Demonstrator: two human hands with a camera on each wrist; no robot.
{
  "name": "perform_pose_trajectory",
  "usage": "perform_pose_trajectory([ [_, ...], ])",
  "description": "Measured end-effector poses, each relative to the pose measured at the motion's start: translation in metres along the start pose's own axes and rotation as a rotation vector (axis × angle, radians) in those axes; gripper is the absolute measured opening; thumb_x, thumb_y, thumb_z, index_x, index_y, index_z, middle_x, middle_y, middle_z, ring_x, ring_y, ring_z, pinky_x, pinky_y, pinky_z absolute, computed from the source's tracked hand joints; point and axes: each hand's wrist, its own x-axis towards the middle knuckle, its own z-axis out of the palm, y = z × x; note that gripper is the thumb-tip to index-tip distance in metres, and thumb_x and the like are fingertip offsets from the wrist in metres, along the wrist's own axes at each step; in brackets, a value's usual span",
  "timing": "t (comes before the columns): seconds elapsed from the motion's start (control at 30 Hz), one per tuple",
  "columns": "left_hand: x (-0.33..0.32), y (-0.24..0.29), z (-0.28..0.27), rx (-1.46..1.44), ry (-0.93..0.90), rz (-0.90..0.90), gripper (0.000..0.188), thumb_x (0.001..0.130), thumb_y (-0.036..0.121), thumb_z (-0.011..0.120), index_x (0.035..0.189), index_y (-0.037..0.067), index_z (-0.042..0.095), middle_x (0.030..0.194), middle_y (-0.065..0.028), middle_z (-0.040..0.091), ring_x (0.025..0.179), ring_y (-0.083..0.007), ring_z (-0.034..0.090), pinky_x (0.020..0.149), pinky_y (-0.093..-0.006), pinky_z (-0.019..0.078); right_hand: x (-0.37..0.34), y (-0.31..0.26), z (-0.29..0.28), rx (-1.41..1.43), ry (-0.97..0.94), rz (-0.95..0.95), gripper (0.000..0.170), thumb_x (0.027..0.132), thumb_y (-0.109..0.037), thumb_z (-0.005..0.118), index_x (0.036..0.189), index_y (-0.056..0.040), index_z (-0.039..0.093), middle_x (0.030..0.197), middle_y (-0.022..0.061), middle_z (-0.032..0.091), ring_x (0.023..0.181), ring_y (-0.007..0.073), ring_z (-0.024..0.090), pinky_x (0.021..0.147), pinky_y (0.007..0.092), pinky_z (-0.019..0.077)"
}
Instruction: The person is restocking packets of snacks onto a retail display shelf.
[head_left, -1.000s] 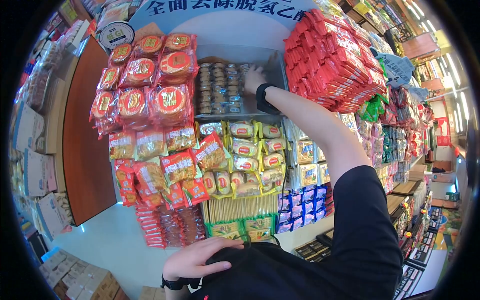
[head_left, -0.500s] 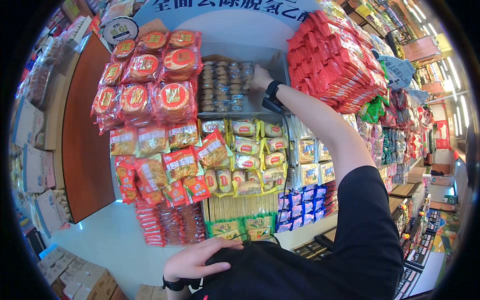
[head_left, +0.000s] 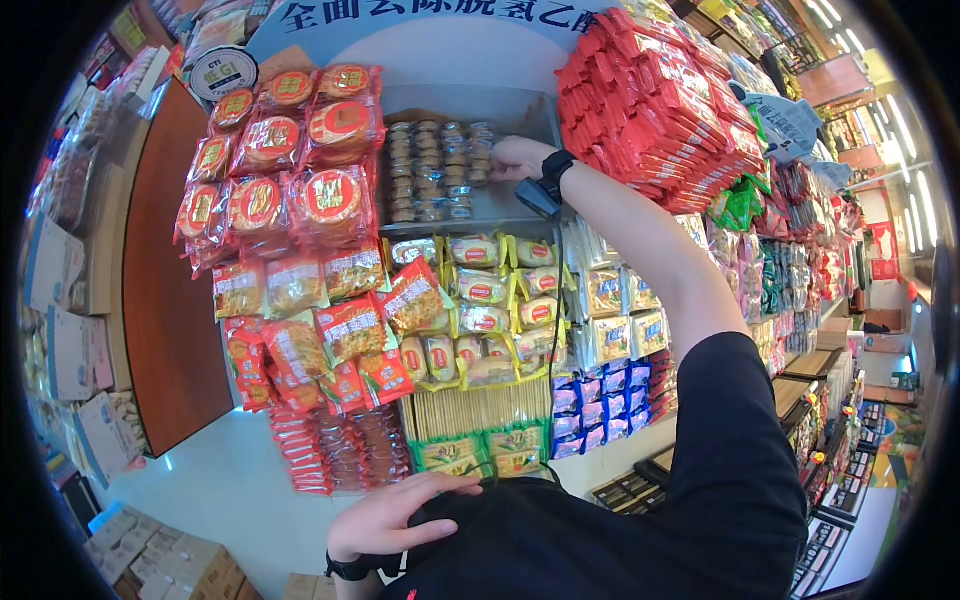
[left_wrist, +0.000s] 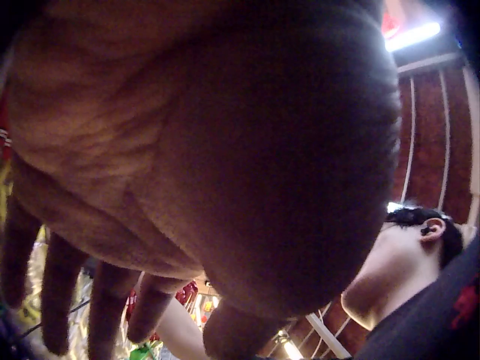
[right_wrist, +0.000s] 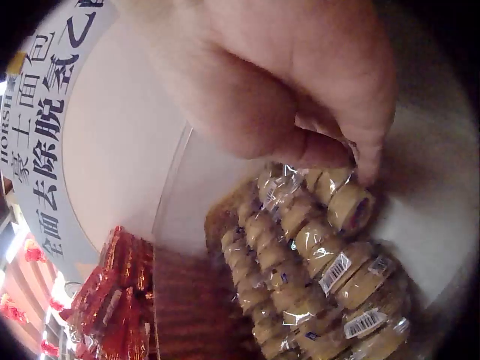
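Observation:
My right hand [head_left: 520, 160] reaches into a clear bin [head_left: 525, 207] at the top of the display. In the right wrist view, its thumb and fingers pinch a clear-wrapped pack of small round cookies [right_wrist: 349, 208] at the end of one row. Beside that pack lie several more rows of wrapped cookies [head_left: 428, 165], some with barcode labels. The fingertips are partly hidden behind the hand. My left hand [head_left: 405, 517] is held low before the black shirt, fingers extended and thumb apart, with nothing in it. The left wrist view shows its palm [left_wrist: 150, 150] in shadow.
Red-wrapped packets [head_left: 650, 110] are piled high right of the bin, close to my forearm. Large round biscuits [head_left: 330, 195] in red bags stand to its left. Yellow-edged bread packs [head_left: 483, 287] lie just below. A brown panel [head_left: 175, 270] borders the left side.
My right hand has turned and drawn slightly back along the right-hand row of cookies, its fingers now pointing left. The left hand stays where it was. The head view has shifted a little.

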Motion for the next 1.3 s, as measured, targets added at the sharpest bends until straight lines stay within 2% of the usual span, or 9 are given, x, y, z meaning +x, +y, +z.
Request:
perform_pose_trajectory([
  [0.27, -0.001, 0.004, 0.000, 0.001, 0.009, -0.016, 0.059, 0.104, 0.028, 0.064, 0.153, 0.002, 0.045, 0.145, -0.0134, 0.060, 0.137, -0.0293, 0.055, 0.117, -0.0416, 0.0405, -0.019, -0.002, 0.004, -0.258, -0.124, -0.016, 0.014, 0.080, -0.003, 0.078, 0.089, -0.0043, 0.068, 0.080, 0.0085, 0.064, 0.071, 0.0196, 0.062, 0.058, 0.0321, 0.0483],
  [0.37, 0.000, 0.004, 0.001, -0.004, 0.006, -0.028, 0.058, 0.104, 0.028, 0.064, 0.152, 0.002, 0.045, 0.145, -0.0133, 0.060, 0.137, -0.0292, 0.055, 0.117, -0.0415, 0.0406, -0.006, 0.009, 0.005, -0.415, -0.142, -0.096, 0.071, 0.071, -0.008, 0.090, 0.130, -0.0048, 0.049, 0.111, 0.0145, 0.065, 0.098, 0.0237, 0.065, 0.084, 0.0338, 0.0529],
  [0.43, 0.000, 0.003, 0.000, -0.007, 0.001, -0.034, 0.058, 0.104, 0.028, 0.064, 0.152, 0.002, 0.045, 0.146, -0.0133, 0.060, 0.137, -0.0292, 0.055, 0.116, -0.0414, 0.0409, 0.004, 0.014, 0.009, -0.680, -0.047, -0.203, 0.083, 0.066, -0.016, 0.095, 0.135, -0.0020, 0.051, 0.121, 0.0176, 0.069, 0.109, 0.0263, 0.068, 0.093, 0.0367, 0.0565],
  [0.53, 0.003, 0.002, 0.001, -0.015, -0.001, -0.029, 0.058, 0.104, 0.028, 0.065, 0.152, 0.002, 0.045, 0.146, -0.0133, 0.059, 0.138, -0.0290, 0.055, 0.116, -0.0412, 0.0413, 0.014, 0.015, 0.021, -1.145, 0.210, -0.292, 0.063, 0.062, -0.030, 0.097, 0.108, 0.0045, 0.074, 0.113, 0.0189, 0.075, 0.108, 0.0292, 0.072, 0.089, 0.0414, 0.0597],
  [0.63, 0.002, 0.003, -0.001, -0.020, 0.004, -0.032, 0.058, 0.103, 0.027, 0.065, 0.152, 0.002, 0.046, 0.146, -0.0134, 0.059, 0.138, -0.0289, 0.055, 0.116, -0.0411, 0.0415, -0.006, -0.013, 0.039, -1.281, 0.277, -0.127, 0.077, 0.061, -0.032, 0.097, 0.120, 0.0074, 0.066, 0.123, 0.0242, 0.071, 0.116, 0.0335, 0.070, 0.096, 0.0404, 0.0589],
  [0.7, 0.001, 0.003, 0.000, -0.053, 0.011, -0.042, 0.057, 0.103, 0.027, 0.066, 0.151, 0.002, 0.046, 0.146, -0.0132, 0.059, 0.138, -0.0288, 0.055, 0.116, -0.0411, 0.0414, -0.003, -0.025, 0.040, -1.282, 0.157, -0.054, 0.101, 0.062, -0.030, 0.098, 0.139, 0.0140, 0.050, 0.133, 0.0314, 0.064, 0.123, 0.0396, 0.066, 0.101, 0.0411, 0.0571],
  [0.9, -0.003, -0.001, 0.001, -0.039, 0.040, -0.040, 0.056, 0.103, 0.028, 0.065, 0.150, 0.003, 0.048, 0.148, -0.0124, 0.059, 0.138, -0.0290, 0.054, 0.117, -0.0417, 0.0404, -0.029, -0.031, 0.044, -1.276, 0.240, -0.144, 0.083, 0.067, -0.022, 0.090, 0.133, 0.0139, 0.054, 0.125, 0.0303, 0.069, 0.115, 0.0401, 0.070, 0.094, 0.0435, 0.0606],
  [1.0, -0.003, -0.003, 0.000, -0.031, 0.034, -0.050, 0.057, 0.103, 0.029, 0.065, 0.151, 0.003, 0.048, 0.147, -0.0128, 0.059, 0.139, -0.0291, 0.053, 0.118, -0.0420, 0.0394, 0.005, -0.009, 0.032, -1.255, 0.381, -0.220, 0.047, 0.070, -0.025, 0.088, 0.106, 0.0035, 0.075, 0.111, 0.0252, 0.075, 0.106, 0.0339, 0.075, 0.089, 0.0411, 0.0621],
  [1.3, -0.004, -0.002, -0.003, -0.004, 0.021, -0.071, 0.058, 0.103, 0.030, 0.066, 0.151, 0.003, 0.048, 0.148, -0.0127, 0.058, 0.140, -0.0294, 0.052, 0.118, -0.0422, 0.0388, 0.021, -0.007, 0.012, -1.213, 0.305, -0.168, 0.075, 0.054, -0.045, 0.099, 0.106, 0.0040, 0.076, 0.110, 0.0235, 0.076, 0.104, 0.0373, 0.074, 0.091, 0.0427, 0.0604],
])
